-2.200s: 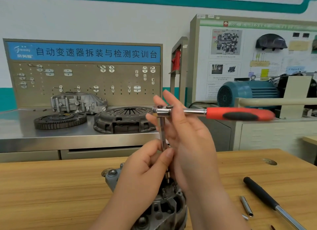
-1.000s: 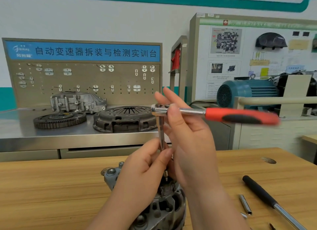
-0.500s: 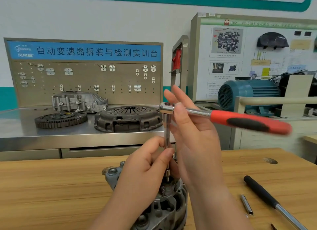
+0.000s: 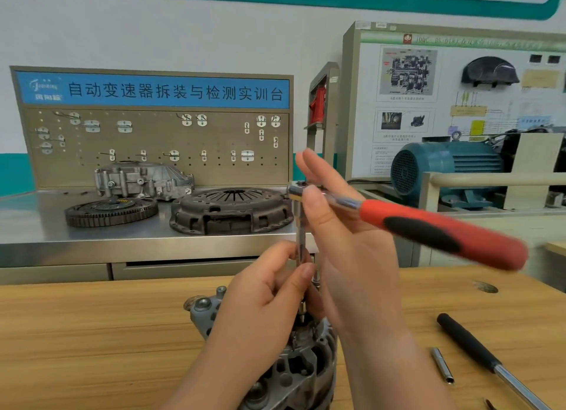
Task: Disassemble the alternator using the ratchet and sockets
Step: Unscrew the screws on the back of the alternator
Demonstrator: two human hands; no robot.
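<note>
The grey metal alternator (image 4: pixel 306 370) stands on the wooden table (image 4: pixel 92 333) at the bottom centre, partly hidden by my hands. A ratchet with a red and black handle (image 4: pixel 435 230) sits on top of a thin vertical extension bar (image 4: pixel 299 235) that runs down into the alternator. My left hand (image 4: pixel 263 305) pinches the lower part of the bar between thumb and fingers. My right hand (image 4: pixel 346 238) holds the ratchet at its head, thumb on the front and fingers straight behind it. The handle points right and down and looks blurred.
A black-handled tool with a steel shaft (image 4: pixel 477 354) and a small steel socket (image 4: pixel 442 365) lie on the table at the right. Behind stands a steel bench with a clutch cover (image 4: pixel 232 210), a flywheel (image 4: pixel 110 210), a gearbox housing (image 4: pixel 144 180) and a blue motor (image 4: pixel 447 170).
The ratchet handle has swung from level to pointing right and down towards me. My left hand keeps its pinch on the extension bar.
</note>
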